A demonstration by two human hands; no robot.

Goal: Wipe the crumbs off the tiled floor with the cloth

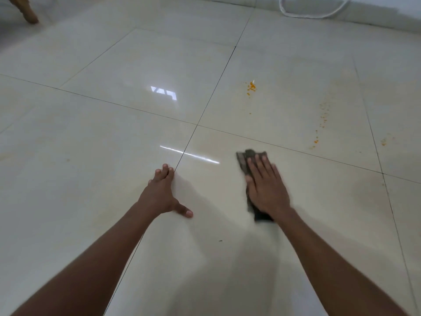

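My right hand (pixel 266 185) lies flat, palm down, on a dark grey cloth (pixel 245 159) pressed to the glossy cream tiled floor (pixel 114 137). The cloth sticks out beyond my fingertips and under my wrist. Orange crumbs (pixel 251 87) sit in a small cluster further ahead of the cloth. A thinner trail of crumbs (pixel 321 124) runs to the right, with a few more crumbs (pixel 383 142) at the far right. My left hand (pixel 163 192) rests on the floor to the left, fingers spread, holding nothing.
A wooden furniture leg (pixel 29 13) stands at the far left corner. A white cable (pixel 314 13) loops along the far wall. A small dark speck (pixel 220 240) lies on the tile between my arms. Dark grout lines cross the floor.
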